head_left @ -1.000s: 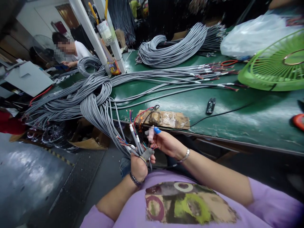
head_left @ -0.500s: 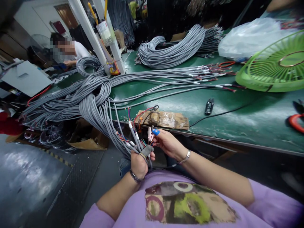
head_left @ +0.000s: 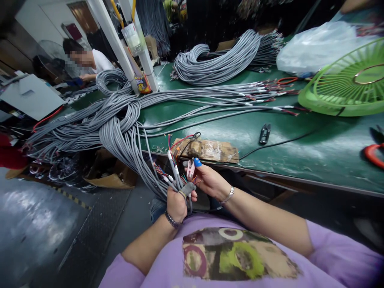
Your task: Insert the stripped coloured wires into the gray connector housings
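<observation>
My left hand (head_left: 177,204) is closed round the ends of several grey cables (head_left: 150,175), its thumb wrapped in a grey cover. Stripped ends with white bands and thin coloured wires (head_left: 162,171) fan out above that fist. Close beside it, my right hand (head_left: 210,179) pinches a small pale pink clip-like tool (head_left: 190,169), with a blue cover on the thumb tip. The tool is right at the loose coloured wires; whether it grips one is too small to tell. Just beyond the hands, a worn wooden block (head_left: 214,151) lies at the edge of the green table (head_left: 288,160).
Grey cable bundles (head_left: 117,108) cover the table's left side, and a coil (head_left: 222,60) lies at the back. On the right are black snips (head_left: 264,134), a green fan (head_left: 345,80) and red-handled pliers (head_left: 373,156). A white post (head_left: 139,52) rises behind; another person (head_left: 99,62) sits far left.
My right hand has shifted slightly left, and the pink tool has tilted over the wires. The cable ends in my left hand have swung a little right.
</observation>
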Demonstrator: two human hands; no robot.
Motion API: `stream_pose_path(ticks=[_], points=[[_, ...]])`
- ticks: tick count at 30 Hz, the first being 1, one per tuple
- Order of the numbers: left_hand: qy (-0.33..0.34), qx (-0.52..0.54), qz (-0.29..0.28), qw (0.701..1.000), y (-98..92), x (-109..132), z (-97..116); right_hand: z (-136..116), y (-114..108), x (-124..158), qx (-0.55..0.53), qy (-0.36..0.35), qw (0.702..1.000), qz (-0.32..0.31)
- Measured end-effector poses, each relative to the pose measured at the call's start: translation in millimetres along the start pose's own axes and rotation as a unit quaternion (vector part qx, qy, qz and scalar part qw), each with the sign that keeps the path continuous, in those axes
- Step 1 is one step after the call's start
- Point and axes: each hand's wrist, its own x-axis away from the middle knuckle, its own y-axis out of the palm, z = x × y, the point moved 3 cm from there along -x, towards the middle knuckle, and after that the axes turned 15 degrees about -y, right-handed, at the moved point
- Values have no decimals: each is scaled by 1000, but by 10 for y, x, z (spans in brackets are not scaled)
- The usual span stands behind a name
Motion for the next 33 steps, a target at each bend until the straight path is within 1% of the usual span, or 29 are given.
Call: stream_pose_path(ticks=[6, 10, 12, 16, 23, 28, 31, 33], points=[[11, 17, -8, 1000, -20, 66, 43, -19, -16, 62, -38, 44, 998, -38], [12, 36, -6, 999, -64, 127, 24, -59, -8, 102, -46, 79, 993, -71], [19, 49, -1, 999, -86, 139, 7, -73, -12, 116, -32, 73, 994, -75], [35, 62, 10, 997, -107, 141, -4, -80, -32, 124, -2, 36, 998, -61], [54, 64, 18, 996, -69, 119, 23, -36, -44, 79, -24, 31, 998, -53], [42, 55, 20, 997, -1, 81, 28, 17, -22, 54, -54, 43, 993, -98], [41, 47, 24, 998, 18, 61, 19, 55, 3, 60, -53, 71, 987, -135], [31, 41, 27, 998, 21, 44, 1, 68, 12, 63, -51, 82, 985, -140]])
